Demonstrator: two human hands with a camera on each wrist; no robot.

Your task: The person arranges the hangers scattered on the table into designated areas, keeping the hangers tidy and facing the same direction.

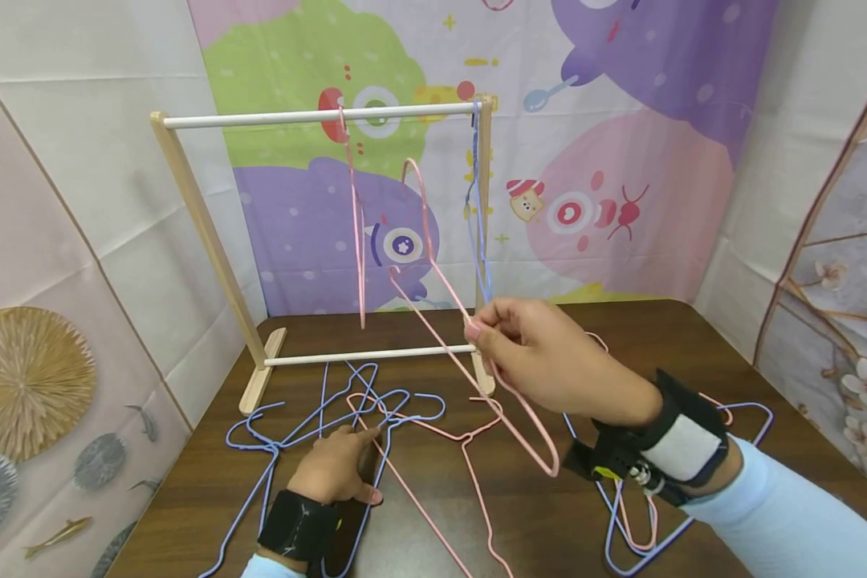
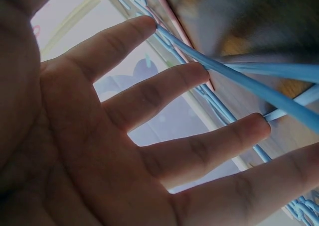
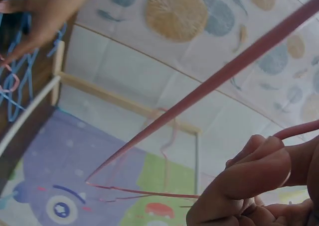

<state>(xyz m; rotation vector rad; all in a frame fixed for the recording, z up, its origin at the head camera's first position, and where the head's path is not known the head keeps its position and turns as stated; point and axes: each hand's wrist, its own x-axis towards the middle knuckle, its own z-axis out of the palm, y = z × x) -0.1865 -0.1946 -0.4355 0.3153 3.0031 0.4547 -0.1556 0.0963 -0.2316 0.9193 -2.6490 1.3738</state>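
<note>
1. Left hand (image 1: 335, 466): fingers spread, touching blue hangers (image 2: 249, 86).
2. White-barred rack (image 1: 260, 119): beyond both hands.
3. Right hand (image 1: 549, 353): pinching pink hanger (image 3: 224, 76), hook above grip.
4. More hangers (image 1: 665, 544): on table (image 1: 643, 345), right of that grip.

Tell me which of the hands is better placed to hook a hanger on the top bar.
Probably the right hand: it holds a pink hanger raised, hook upward, while the left hand is low among blue hangers.
</note>
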